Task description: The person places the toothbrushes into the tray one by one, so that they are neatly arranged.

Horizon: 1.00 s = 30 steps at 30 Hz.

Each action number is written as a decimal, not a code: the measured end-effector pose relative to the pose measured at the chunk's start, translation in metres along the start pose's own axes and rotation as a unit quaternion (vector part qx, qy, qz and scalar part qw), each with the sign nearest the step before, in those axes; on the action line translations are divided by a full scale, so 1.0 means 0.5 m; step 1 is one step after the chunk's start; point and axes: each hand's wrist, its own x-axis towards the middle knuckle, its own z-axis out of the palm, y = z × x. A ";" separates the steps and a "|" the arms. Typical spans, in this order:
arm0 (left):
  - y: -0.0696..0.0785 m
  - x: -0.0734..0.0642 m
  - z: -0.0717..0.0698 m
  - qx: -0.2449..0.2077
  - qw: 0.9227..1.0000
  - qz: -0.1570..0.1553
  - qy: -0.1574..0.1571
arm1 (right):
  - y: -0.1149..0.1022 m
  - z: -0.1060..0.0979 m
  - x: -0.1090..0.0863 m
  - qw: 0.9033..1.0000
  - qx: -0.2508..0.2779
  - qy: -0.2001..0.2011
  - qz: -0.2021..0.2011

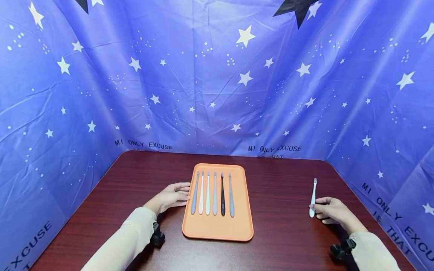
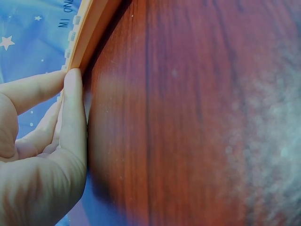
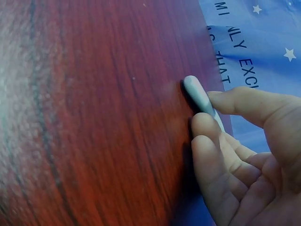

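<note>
My left hand (image 1: 173, 195) is at the left edge of an orange tray (image 1: 217, 229), its thumb and a finger pinching the rim, as the left wrist view shows up close. On the tray, several toothbrushes lie side by side with their heads toward the back, among them a black toothbrush (image 1: 222, 195) and a pink toothbrush (image 1: 201, 195). Far to the right, my right hand (image 1: 333, 212) holds a white toothbrush (image 1: 313, 199) near the handle's lower end, between thumb and fingers. In the right wrist view the handle's rounded end (image 3: 195, 89) sticks out past the fingertips, close over the table.
The dark red wooden table (image 1: 281, 226) carries the tray near its middle. A blue curtain with white stars (image 1: 217, 75) hangs behind it and along both sides. Small black devices (image 1: 157, 235) are worn on both wrists.
</note>
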 end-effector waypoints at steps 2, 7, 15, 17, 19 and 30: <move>0.000 0.000 0.000 0.001 1.000 0.000 0.003 | -0.001 0.002 -0.002 1.000 0.002 -0.002 -0.004; -0.001 0.000 0.000 0.001 1.000 -0.001 0.007 | -0.003 0.006 -0.001 1.000 0.008 0.002 -0.007; 0.000 0.000 0.000 0.002 1.000 0.001 0.003 | -0.008 0.014 0.004 1.000 0.003 0.001 -0.016; 0.000 0.000 0.000 0.001 1.000 0.002 0.001 | -0.010 0.015 0.005 1.000 -0.003 0.001 -0.017; -0.001 0.000 0.000 0.001 1.000 0.001 0.000 | -0.012 0.015 0.004 1.000 -0.008 0.001 -0.019; -0.001 0.001 0.000 0.001 1.000 0.002 0.000 | -0.013 0.018 0.007 1.000 0.000 -0.006 -0.030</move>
